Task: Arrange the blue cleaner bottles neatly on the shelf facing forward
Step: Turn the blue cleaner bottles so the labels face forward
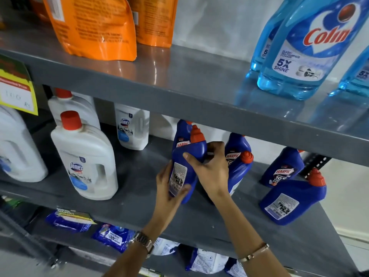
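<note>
left grip (169, 188): wraps lower body of blue bottle (184, 168), back label facing out
right grip (209, 166): clamps same bottle's shoulder, under red cap
bottle: between both grips, on middle shelf (129, 206)
behind grips: Harpic bottles (236, 154), fronts readable
left of grips: Domex jug (87, 160)

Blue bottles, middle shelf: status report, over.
Both hands, left and right, gripping one blue bottle, back label facing out. Front right bottle also backwards. Two behind show Harpic fronts. White Domex jug stands clear to the left.
</note>
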Tool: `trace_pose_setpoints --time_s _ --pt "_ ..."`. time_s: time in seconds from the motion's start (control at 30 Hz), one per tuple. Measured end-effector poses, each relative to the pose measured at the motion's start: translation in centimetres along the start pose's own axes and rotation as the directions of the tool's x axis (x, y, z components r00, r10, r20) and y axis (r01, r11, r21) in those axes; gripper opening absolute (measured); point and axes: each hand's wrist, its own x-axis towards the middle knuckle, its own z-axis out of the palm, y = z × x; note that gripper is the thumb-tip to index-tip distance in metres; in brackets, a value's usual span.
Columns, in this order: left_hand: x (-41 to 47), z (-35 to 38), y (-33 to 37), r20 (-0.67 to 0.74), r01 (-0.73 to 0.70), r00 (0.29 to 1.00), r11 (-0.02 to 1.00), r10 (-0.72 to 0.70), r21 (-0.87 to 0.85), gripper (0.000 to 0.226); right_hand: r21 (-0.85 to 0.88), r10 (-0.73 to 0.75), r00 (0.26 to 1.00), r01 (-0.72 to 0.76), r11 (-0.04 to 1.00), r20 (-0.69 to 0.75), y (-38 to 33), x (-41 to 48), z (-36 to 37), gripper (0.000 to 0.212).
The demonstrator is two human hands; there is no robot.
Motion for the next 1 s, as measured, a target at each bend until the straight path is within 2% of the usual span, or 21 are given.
trace_pose_setpoints --time_s 0.07,0.13,0.23,0.33,0.4,0.57,0.67,0.8,1.0 --pt "-0.1 1.1 -0.4 0.022 -0.028 0.999 0.992 0.025 0.122 0.104 -0.093 -0.048 0.999 0.047 0.995 -0.006 -0.4 -0.2 0.2 0.054" --pt "0.2 1.2 -0.7 -0.021 -0.052 0.998 0.972 0.059 0.231 0.108 -0.132 -0.088 0.989 0.104 0.986 0.121 -0.6 0.2 -0.3 0.055" --pt "1.3 0.0 -0.6 -0.006 -0.076 0.997 0.966 0.08 0.248 0.092 -0.077 -0.093 0.898 0.138 0.987 0.43 -0.8 1.4 -2.0 0.041" --pt "2.4 -1.7 -0.8 0.116 -0.11 0.989 0.973 0.087 0.203 0.068 -0.063 -0.101 0.828 0.162 0.985 0.552 -0.5 3.0 -3.0 0.042" --pt "3.0 -2.6 -0.7 0.183 -0.088 0.981 0.986 0.061 0.144 0.054 -0.009 -0.133 0.833 0.164 0.986 0.537 -0.4 3.5 -2.8 0.043" --pt "4.8 -3.2 -1.2 0.315 -0.003 0.948 0.987 -0.048 0.159 0.056 0.036 -0.231 0.893 0.236 0.971 0.387 0.5 3.5 -0.9 0.048" --pt "5.8 -3.4 -1.3 0.296 -0.005 0.954 0.981 -0.053 0.194 0.059 -0.078 -0.229 0.936 0.258 0.963 0.267 1.4 3.2 -0.1 0.051" --pt "6.2 -3.9 -2.0 0.337 0.047 0.937 0.99 -0.089 0.133 0.06 -0.213 -0.162 0.976 0.191 0.958 0.145 2.5 2.8 0.9 0.055" --pt "5.8 -4.1 -3.9 0.344 0.14 0.921 0.98 -0.182 0.142 0.053 -0.342 -0.145 0.98 0.183 0.922 0.134 4.9 2.3 2.4 0.056"
